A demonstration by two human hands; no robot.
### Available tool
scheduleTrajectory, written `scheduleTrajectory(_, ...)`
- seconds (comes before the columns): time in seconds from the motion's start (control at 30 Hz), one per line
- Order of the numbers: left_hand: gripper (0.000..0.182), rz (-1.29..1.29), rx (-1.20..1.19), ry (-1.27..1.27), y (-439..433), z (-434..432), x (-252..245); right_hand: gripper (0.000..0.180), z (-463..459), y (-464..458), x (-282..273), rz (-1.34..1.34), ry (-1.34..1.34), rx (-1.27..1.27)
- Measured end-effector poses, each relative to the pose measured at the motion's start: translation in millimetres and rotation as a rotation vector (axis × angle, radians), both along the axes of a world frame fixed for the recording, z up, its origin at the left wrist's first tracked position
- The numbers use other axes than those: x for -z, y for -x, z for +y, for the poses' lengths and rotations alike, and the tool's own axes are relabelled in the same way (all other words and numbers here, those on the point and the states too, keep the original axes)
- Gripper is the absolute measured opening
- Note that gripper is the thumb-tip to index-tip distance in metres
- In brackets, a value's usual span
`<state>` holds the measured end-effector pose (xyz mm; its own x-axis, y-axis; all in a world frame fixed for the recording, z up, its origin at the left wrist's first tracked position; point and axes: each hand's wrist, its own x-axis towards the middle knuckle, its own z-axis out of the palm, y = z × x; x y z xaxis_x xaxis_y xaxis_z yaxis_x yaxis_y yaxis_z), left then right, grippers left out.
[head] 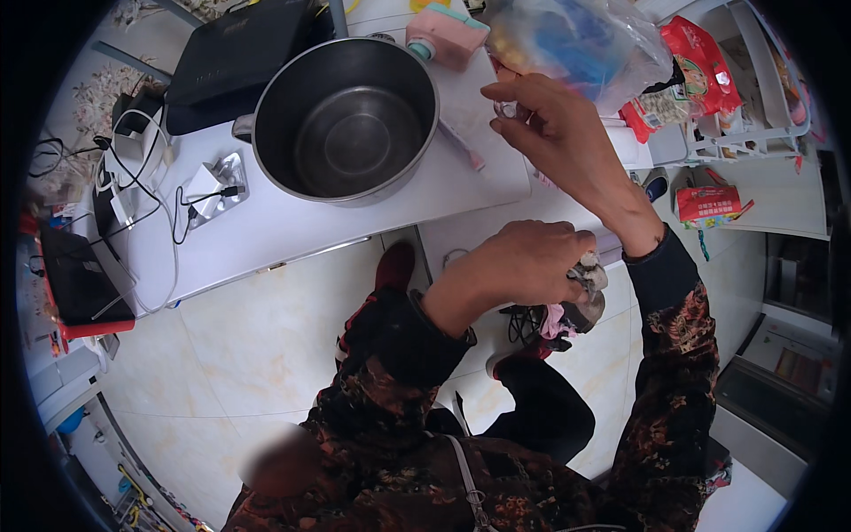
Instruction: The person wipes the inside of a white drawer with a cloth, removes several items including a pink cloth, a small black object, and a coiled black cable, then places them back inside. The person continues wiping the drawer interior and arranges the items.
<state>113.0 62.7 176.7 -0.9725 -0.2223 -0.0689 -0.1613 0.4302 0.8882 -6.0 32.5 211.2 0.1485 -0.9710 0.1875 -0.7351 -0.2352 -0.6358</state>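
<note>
My left hand [515, 266] is closed around a crumpled grey cloth [588, 274], over the gap in front of the white table. Pink and dark crumpled material hangs just below that cloth. Higher up, my right hand [565, 130] pinches a small, clear, shiny object [508, 110] between thumb and fingers; its exact kind is hard to make out. Left of this hand, a large metal pot [346, 139] sits on the white table [219, 256], with nothing inside it. A pink bottle with a teal cap [447, 38] lies behind the pot's right rim.
A filled clear plastic bag [578, 46] and a red food packet [701, 66] lie beyond my right hand. A black box [239, 60], tangled cables [136, 166] and a silver blister pack [229, 183] are at left. A red bag [708, 205] is at right.
</note>
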Motion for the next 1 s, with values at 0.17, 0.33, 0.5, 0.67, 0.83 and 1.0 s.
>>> scheduleTrajectory(0.17, 0.038, 0.023, -0.011, 0.014, 0.2, -0.4, 2.2, 0.033, 0.8, 1.5, 4.1, -0.005, 0.074, 0.026)
scheduleTrajectory(0.33, 0.038, 0.095, -0.055, 0.021, -0.6, -2.5, 6.1, 0.031, 19.3, 42.5, -9.0, -0.241, 0.185, 0.218)
scheduleTrajectory(0.5, 0.038, 0.168, -0.146, -0.086, -2.0, -1.1, -6.7, 0.021, 102.9, 135.7, 43.4, -0.636, 0.180, 0.817)
scheduleTrajectory(0.67, 0.039, 0.186, -0.117, -0.106, 12.6, 10.4, -5.6, 0.030, 213.6, 119.1, 208.1, -1.128, -0.136, 0.743)
scheduleTrajectory(0.83, 0.039, 0.196, -0.135, -0.083, 24.8, 22.3, 3.3, 0.034, 136.0, -8.1, 217.0, 0.137, -0.326, 0.094)
scheduleTrajectory(1.0, 0.039, 0.186, -0.146, -0.071, 31.9, 26.0, 6.0, 0.039, 60.0, -49.0, 245.0, 0.292, -0.220, 0.165)
